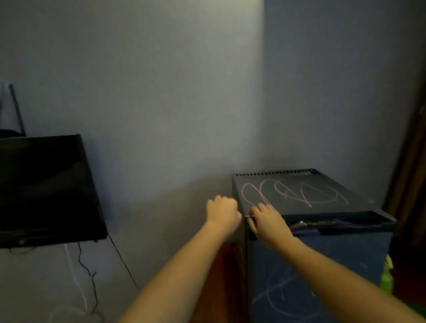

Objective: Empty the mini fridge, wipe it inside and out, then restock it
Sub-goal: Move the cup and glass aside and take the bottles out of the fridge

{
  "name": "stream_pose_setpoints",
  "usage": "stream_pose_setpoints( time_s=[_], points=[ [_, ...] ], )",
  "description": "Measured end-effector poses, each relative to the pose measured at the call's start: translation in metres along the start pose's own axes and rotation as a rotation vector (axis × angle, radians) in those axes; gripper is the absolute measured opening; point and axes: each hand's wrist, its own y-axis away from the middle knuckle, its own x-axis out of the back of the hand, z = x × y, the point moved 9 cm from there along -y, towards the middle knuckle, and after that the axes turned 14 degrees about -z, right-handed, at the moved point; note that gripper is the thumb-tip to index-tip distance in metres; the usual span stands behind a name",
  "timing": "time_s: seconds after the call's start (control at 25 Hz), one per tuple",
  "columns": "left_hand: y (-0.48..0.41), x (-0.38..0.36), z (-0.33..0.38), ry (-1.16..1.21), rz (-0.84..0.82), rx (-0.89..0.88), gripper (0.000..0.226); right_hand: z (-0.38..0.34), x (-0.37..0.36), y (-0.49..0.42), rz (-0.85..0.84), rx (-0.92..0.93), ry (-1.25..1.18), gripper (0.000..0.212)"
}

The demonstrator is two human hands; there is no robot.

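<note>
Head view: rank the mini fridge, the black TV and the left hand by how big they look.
1. mini fridge, though it stands nearer the camera
2. black TV
3. left hand, plainly smallest

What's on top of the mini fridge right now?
Pale scribbles on the mini fridge top, and vent slots along its back edge. The right hand grips the front left corner, covering that bit; the left hand is fisted beside it.
</note>
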Motion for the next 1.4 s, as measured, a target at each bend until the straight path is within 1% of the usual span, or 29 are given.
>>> stream_pose_setpoints(
  time_s=[0.08,0.16,0.28,0.36,0.52,0.68,0.84,1.04,1.12,1.28,1.4],
  points=[
    [0.010,-0.010,0.006,-0.020,-0.020,-0.054,0.029,-0.002,-0.014,0.012,-0.050,-0.076,-0.019,0.031],
    [0.021,-0.016,0.012,-0.045,-0.011,-0.100,0.027,-0.004,-0.032,0.021,-0.046,-0.104,-0.061,0.031],
    [0.022,-0.008,-0.006,-0.034,-0.002,-0.099,0.027,-0.004,-0.025,0.019,0.040,-0.144,-0.165,0.026],
    [0.030,-0.015,-0.009,-0.035,-0.021,-0.114,0.028,0.002,-0.030,0.020,0.044,-0.185,-0.198,0.024],
    [0.047,-0.018,-0.023,-0.073,-0.004,-0.146,0.027,0.004,-0.029,0.017,0.086,-0.214,-0.248,0.021],
    [0.064,-0.021,-0.028,-0.074,-0.009,-0.145,0.027,0.007,-0.028,0.016,0.015,-0.248,-0.265,0.021],
    [0.078,-0.018,-0.021,-0.043,0.021,-0.199,0.026,0.008,-0.029,0.013,-0.028,-0.255,-0.283,0.023],
    [0.081,-0.014,-0.011,0.004,0.057,-0.239,0.028,-0.002,-0.020,0.035,0.024,-0.209,-0.289,0.018],
    [0.080,-0.020,-0.010,0.076,0.054,-0.232,0.029,-0.007,-0.018,0.055,0.012,-0.153,-0.314,0.018],
    [0.082,-0.051,0.001,0.334,-0.002,-0.265,0.024,-0.008,-0.001,0.107,-0.001,-0.048,-0.401,0.015],
    [0.091,-0.067,0.034,0.356,-0.044,-0.333,0.022,-0.003,0.016,0.153,-0.045,-0.039,-0.438,0.016]
  ],
)
